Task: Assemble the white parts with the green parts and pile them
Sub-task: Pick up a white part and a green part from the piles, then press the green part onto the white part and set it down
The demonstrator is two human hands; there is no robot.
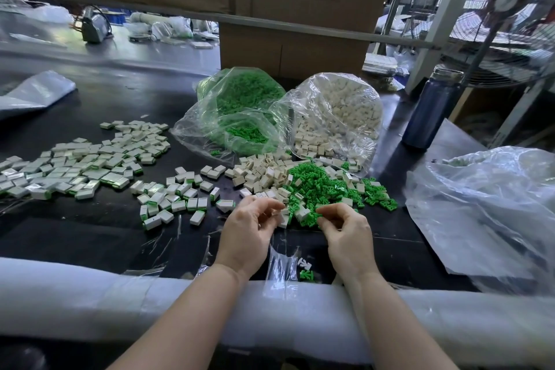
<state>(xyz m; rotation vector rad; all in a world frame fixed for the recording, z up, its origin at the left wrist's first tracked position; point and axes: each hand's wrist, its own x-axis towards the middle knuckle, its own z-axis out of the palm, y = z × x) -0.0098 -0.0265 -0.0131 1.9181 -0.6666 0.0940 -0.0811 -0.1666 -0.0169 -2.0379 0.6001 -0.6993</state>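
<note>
Both hands are working at the near edge of the loose heap on the bench [90, 237]. The left hand [249, 228] is curling its fingers in over the white parts [258, 173], fingertips close together; something pale seems to be pinched there, but I cannot tell for sure. The right hand [345, 230] is curled the same way, its fingertips dipping into the green parts [318, 186]; whether it is already pinching one is hidden by the fingers.

The white shells are lying just left of the green clips, the two heaps mingling where they meet. Done pieces [90, 162] are spreading out in a flat pile well to the left, white with a green edge showing. Behind, two clear bags are spilling stock: the green bag [240, 105] and the white bag [339, 108].

These parts are looking tiny, light and rigid, moulded plastic with smooth faces, so likely slippery and quick to skitter if nudged. A fingertip pinch across the flat sides of a shell should be holding it steady, open end facing the other hand; the green clip is probably best taken by its back, leaving its prongs free to press in. Little force should be needed.
</note>
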